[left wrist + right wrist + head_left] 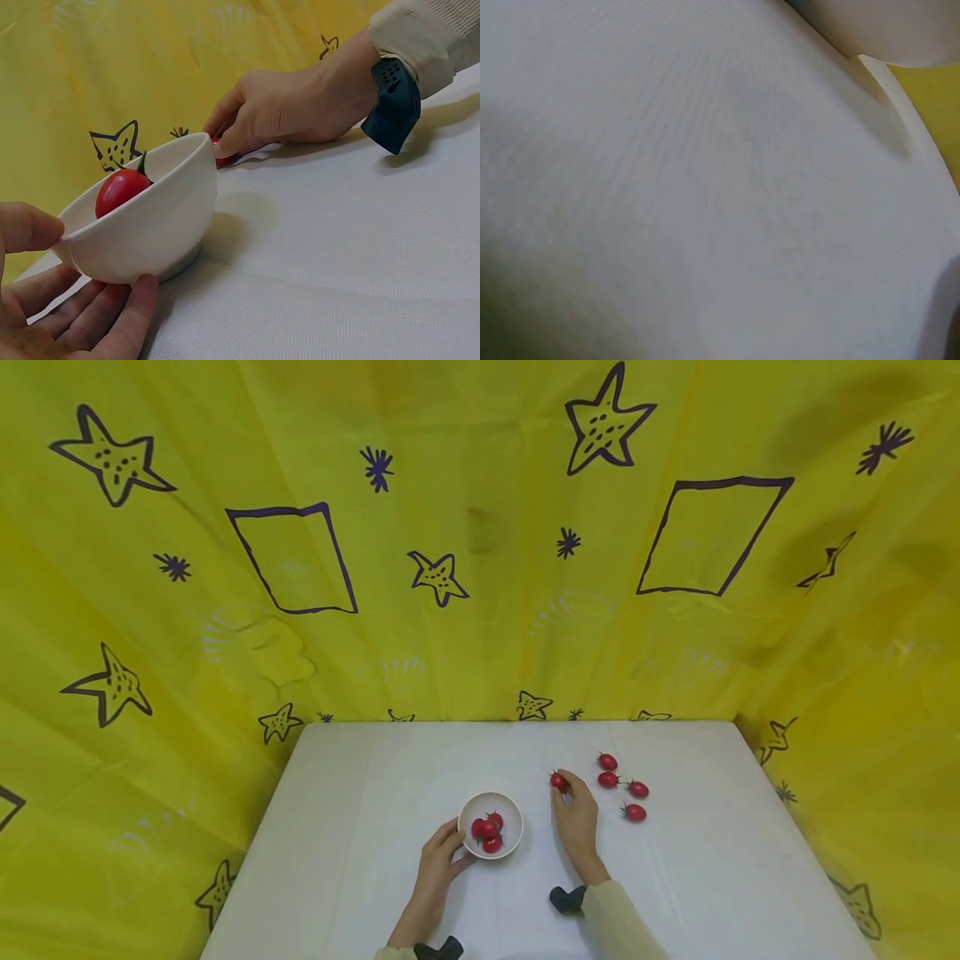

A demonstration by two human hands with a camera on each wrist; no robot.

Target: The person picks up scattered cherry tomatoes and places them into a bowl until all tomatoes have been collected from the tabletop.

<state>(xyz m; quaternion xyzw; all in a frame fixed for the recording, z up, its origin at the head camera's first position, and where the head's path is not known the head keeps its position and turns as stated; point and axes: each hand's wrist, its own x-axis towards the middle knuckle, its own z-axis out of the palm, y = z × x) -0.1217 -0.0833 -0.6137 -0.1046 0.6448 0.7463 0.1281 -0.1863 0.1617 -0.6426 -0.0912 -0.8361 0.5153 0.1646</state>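
Observation:
A small white bowl (512, 828) stands on the table with several red cherry tomatoes (489, 829) in it. My left hand (437, 864) holds the bowl at its left side; in the left wrist view one digit is at the rim and the other fingers reach under the bowl (169, 225). To the right of the bowl, my right hand (579, 822) pinches a cherry tomato (557, 782) between thumb and fingers. The left wrist view shows that tomato (225, 154) low near the tablecloth, partly hidden by the hand and the bowl's rim.
Several loose cherry tomatoes (634, 812) lie to the right of my right hand. A white cloth covers the table (360, 793). Yellow curtains (480, 635) with drawn starfish close in the back and both sides. Dark wrist mounts (567, 899) sit on both wrists.

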